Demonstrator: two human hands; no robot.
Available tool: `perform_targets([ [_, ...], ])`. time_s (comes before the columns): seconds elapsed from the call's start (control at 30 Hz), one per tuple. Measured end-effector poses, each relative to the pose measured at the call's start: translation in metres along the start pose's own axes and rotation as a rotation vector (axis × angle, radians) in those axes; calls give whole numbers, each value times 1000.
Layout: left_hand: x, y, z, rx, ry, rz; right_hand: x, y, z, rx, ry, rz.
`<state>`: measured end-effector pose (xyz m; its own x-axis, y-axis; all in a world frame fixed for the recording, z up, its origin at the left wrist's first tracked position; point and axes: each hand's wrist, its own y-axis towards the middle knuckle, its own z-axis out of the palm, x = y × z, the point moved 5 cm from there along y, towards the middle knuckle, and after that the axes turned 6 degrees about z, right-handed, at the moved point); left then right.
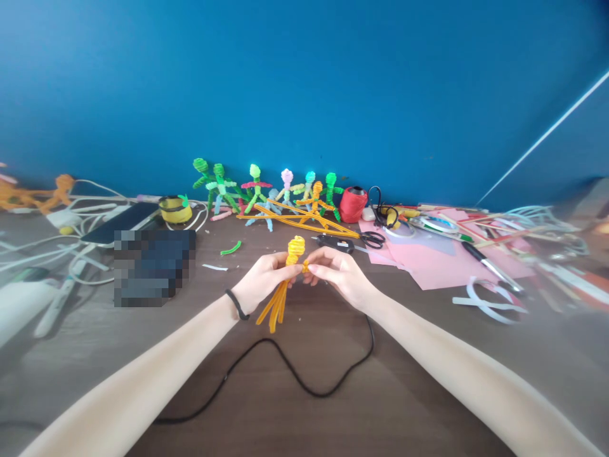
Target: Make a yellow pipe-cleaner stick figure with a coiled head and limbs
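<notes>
A yellow-orange pipe-cleaner figure is held upright over the table, its head a wound coil, with several loose strands hanging below. My left hand is closed around its body just under the head. On its right side, my right hand pinches a short coiled piece between thumb and fingers. Both hands almost meet there, and the fingers partly hide the figure's middle. Behind them lie loose orange pipe cleaners and black-handled scissors.
Several finished pipe-cleaner figures stand along the blue wall. A red thread spool, pink paper and a marker are to the right. Yellow tape, cables and a pixelated dark object lie left. A black cord crosses the front.
</notes>
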<state>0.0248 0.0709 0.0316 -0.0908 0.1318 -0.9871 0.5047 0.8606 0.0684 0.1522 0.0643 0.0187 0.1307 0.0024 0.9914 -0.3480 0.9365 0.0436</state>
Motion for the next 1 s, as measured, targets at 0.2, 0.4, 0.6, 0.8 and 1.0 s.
perform_targets([
  [0.2,6,-1,1,1,-103,-35,7,-4,1,-33,-106,-72],
  [0.4,-1,1,-2,-38,194,84,-8,2,0,14,171,150],
  [0.6,-5,-1,0,-73,329,191,-12,3,0,53,233,256],
  [0.8,-5,-2,0,-81,342,157,-10,4,-1,77,166,237],
  [1.0,-3,-2,-2,-90,350,124,-6,4,-2,81,-159,175],
])
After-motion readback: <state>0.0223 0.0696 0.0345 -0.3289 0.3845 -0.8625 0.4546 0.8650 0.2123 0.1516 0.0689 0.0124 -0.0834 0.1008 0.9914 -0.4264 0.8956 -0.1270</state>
